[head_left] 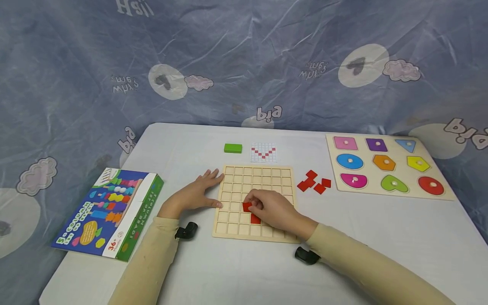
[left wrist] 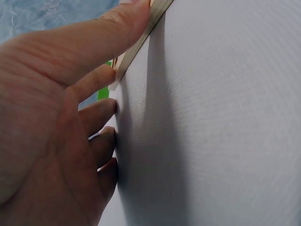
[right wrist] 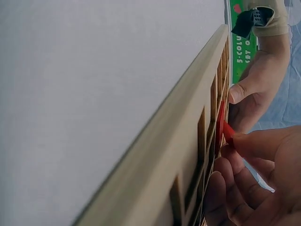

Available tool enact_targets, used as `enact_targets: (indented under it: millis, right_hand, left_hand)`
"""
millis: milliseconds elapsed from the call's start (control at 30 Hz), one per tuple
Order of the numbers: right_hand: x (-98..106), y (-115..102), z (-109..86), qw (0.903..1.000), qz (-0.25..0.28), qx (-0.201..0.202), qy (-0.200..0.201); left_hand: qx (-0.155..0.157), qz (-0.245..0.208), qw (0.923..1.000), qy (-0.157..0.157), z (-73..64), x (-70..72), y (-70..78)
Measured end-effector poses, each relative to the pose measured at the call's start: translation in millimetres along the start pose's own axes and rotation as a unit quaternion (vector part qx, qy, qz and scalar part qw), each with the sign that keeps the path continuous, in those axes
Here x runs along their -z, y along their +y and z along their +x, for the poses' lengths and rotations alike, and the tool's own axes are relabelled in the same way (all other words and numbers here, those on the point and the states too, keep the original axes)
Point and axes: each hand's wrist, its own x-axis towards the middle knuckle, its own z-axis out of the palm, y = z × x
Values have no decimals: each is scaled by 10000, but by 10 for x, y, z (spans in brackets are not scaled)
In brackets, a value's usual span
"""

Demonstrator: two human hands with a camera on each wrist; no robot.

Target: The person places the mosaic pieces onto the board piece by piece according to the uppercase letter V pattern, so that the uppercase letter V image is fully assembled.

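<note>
A wooden grid board (head_left: pixel 253 240) lies on the white table in the head view. My right hand (head_left: pixel 275 208) pinches a small red square tile (head_left: pixel 246 206) between thumb and fingers, low over the grid. In the right wrist view the held tile (right wrist: pixel 228 133) is tilted. A second red tile (head_left: pixel 255 219) sits in a grid cell just below it, partly hidden by the right hand. My left hand (head_left: pixel 196 192) is spread flat at the board's left side, its thumb (left wrist: pixel 124 28) against the board's edge and the other fingers reaching down to the table.
Several loose red tiles (head_left: pixel 311 175) lie right of the board. Behind it are a green block (head_left: pixel 233 148) and a pattern card (head_left: pixel 264 158) with red squares in a V. A shape puzzle board (head_left: pixel 389 194) lies far right; a colourful box (head_left: pixel 114 212) lies left.
</note>
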Motion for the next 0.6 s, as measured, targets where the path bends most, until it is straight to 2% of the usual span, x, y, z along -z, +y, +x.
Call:
enact_targets:
  millis: [333,600]
  right_hand:
    - [-47,-19,41,9999,75,111,58]
    - [-57,-31,53,10000,12,-25,41]
  left_hand:
    - [-133,45,9999,0,10,2,-1]
    - [-77,73,9999,-4,10,5,-3]
